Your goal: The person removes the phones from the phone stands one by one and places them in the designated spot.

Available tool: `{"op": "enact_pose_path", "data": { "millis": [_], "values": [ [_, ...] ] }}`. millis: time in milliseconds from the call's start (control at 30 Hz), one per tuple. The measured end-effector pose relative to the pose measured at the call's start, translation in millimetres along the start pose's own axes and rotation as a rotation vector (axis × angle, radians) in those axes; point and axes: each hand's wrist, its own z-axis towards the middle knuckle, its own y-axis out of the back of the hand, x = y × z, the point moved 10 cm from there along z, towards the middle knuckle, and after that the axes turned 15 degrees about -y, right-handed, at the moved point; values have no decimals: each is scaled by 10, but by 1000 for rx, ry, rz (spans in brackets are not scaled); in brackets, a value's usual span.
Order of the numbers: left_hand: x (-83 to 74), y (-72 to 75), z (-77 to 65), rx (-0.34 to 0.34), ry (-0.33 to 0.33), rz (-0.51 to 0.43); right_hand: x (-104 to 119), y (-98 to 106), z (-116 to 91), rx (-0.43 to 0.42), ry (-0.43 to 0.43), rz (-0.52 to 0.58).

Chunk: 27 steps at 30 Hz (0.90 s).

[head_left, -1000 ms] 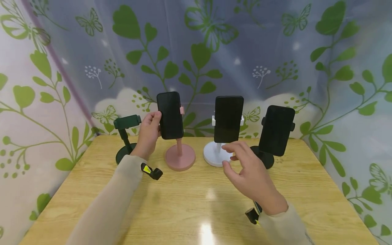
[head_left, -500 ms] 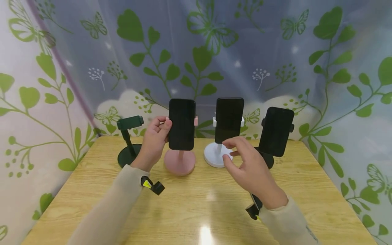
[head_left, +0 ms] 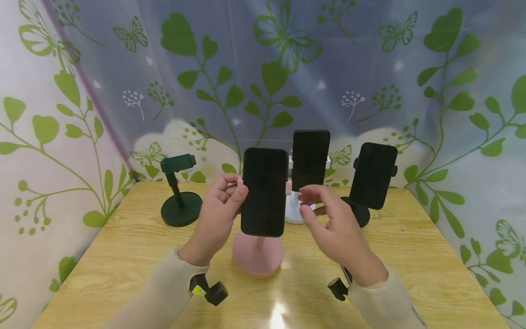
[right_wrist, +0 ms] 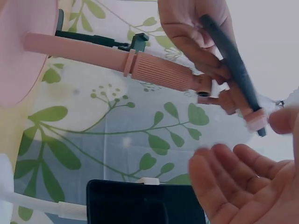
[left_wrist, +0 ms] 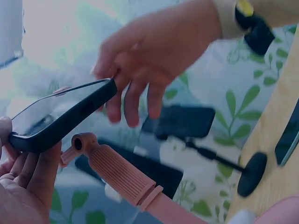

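My left hand (head_left: 218,214) grips the left edge of a black smartphone (head_left: 265,192) along with the pink phone stand's clamp, thumb at the front. The phone sits upright in the clamp of the pink phone stand (head_left: 248,260), its pink arm showing at the right edge. In the left wrist view the ribbed pink post (left_wrist: 122,172) rises to a hinge behind the phone. My right hand (head_left: 339,233) hovers just right of the phone, thumb and fingers apart with nothing between them. In the right wrist view its palm (right_wrist: 266,191) faces the clamp.
Behind, a white stand (head_left: 297,210) and a black stand (head_left: 359,214) each carry a phone. A dark green stand (head_left: 181,208) without a phone stands at the left. Another phone (left_wrist: 288,140) lies on the wooden table (head_left: 394,274). A leaf-patterned curtain (head_left: 263,91) hangs behind.
The pink stand with its phone has come nearer and to the right, drawn by my left hand. The phone now faces me more squarely. My right hand has stayed nearly in place.
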Motion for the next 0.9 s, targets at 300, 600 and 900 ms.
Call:
{"op": "enact_pose_path", "data": {
  "millis": [300, 600, 900],
  "values": [
    [-137, -387, -262, 109, -86, -107, 185, 160, -154, -3, 191, 275],
    [-98, -496, -388, 142, -158, -144, 107, 174, -206, -36, 194, 277],
    [-81, -502, -397, 236, -217, -110, 36, 138, -201, -41, 173, 252]
  ]
}}
